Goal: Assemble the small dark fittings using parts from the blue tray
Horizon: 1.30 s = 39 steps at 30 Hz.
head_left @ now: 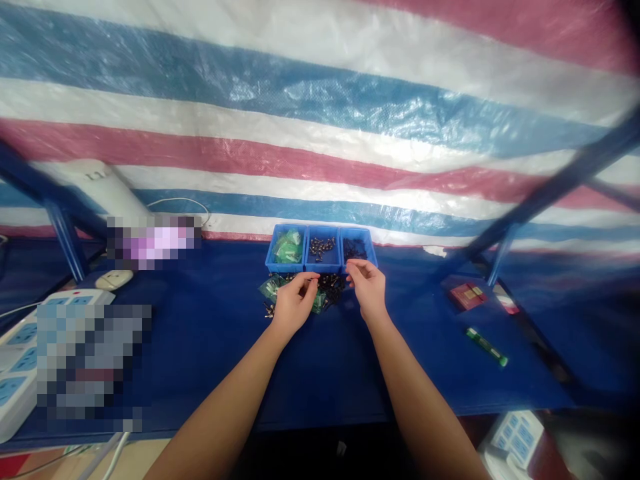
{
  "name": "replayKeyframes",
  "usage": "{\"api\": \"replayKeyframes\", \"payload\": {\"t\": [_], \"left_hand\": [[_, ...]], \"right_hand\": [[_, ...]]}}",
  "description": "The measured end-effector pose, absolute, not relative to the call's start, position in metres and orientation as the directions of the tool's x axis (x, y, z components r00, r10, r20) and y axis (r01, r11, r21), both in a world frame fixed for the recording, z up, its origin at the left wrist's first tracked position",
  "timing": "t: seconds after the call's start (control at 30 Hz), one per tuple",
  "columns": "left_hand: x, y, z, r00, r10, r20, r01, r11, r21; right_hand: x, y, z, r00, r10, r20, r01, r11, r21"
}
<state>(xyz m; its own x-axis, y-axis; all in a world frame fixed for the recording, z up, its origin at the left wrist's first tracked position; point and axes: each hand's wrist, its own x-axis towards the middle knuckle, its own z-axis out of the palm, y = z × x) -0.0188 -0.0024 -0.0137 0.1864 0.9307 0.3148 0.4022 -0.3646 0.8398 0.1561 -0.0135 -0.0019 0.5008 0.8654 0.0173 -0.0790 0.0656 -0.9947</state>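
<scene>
Three blue bins stand in a row: the left bin (270, 265) holds green-tinted plastic packets (289, 247), the middle bin (323, 268) small metal-and-black parts (321, 248), the right bin (371, 257) small dark pieces (354, 249). My left hand (294, 301) is over a loose pile of small black parts (331, 291) and green packets (270, 287) in front of the bins. Its thumb and index finger are pinched together. My right hand (370, 290) is at the right bin's front edge, fingertips also pinched. Whatever either pinch holds is too small to name.
A white power strip (20, 353) and blurred-out items lie on the left of the blue table (330, 380). On the right are a red box (467, 295) and a green tube (487, 347). Blue metal posts (545, 190) flank the striped sheet (320, 140) behind.
</scene>
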Motion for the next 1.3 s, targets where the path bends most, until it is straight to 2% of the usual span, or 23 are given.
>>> {"api": "replayKeyframes", "payload": {"t": [0.5,0.57,0.63,0.73,0.83,0.97,1.07,1.3], "left_hand": [[-0.019,-0.002,-0.014,0.204,0.931,0.304,0.407,-0.363,0.838],[-0.018,-0.003,-0.014,0.202,0.932,0.301,0.408,-0.36,0.839],[-0.018,-0.003,-0.014,0.199,0.934,0.298,0.406,-0.355,0.842],[-0.018,-0.002,-0.014,0.205,0.932,0.298,0.402,-0.357,0.843],[-0.019,-0.002,-0.014,0.211,0.93,0.302,0.406,-0.364,0.838],[-0.019,-0.002,-0.015,0.21,0.931,0.298,0.402,-0.36,0.842],[-0.019,-0.002,-0.016,0.198,0.933,0.299,0.396,-0.355,0.847],[-0.019,-0.002,-0.015,0.203,0.934,0.295,0.412,-0.354,0.839]], "right_hand": [[0.164,-0.013,-0.003,0.472,0.869,0.149,0.073,0.13,-0.989],[0.165,-0.014,-0.004,0.436,0.887,0.149,0.167,0.083,-0.983],[0.166,-0.015,-0.005,0.385,0.91,0.157,0.339,0.019,-0.941],[0.167,-0.017,-0.007,0.302,0.941,0.155,0.614,-0.068,-0.786],[0.167,-0.018,-0.01,0.277,0.956,0.092,0.736,-0.15,-0.66],[0.168,-0.017,-0.013,0.283,0.959,0.002,0.779,-0.229,-0.584],[0.17,-0.016,-0.015,0.272,0.962,-0.015,0.792,-0.233,-0.564],[0.17,-0.014,-0.017,0.251,0.968,0.022,0.746,-0.179,-0.642]]}}
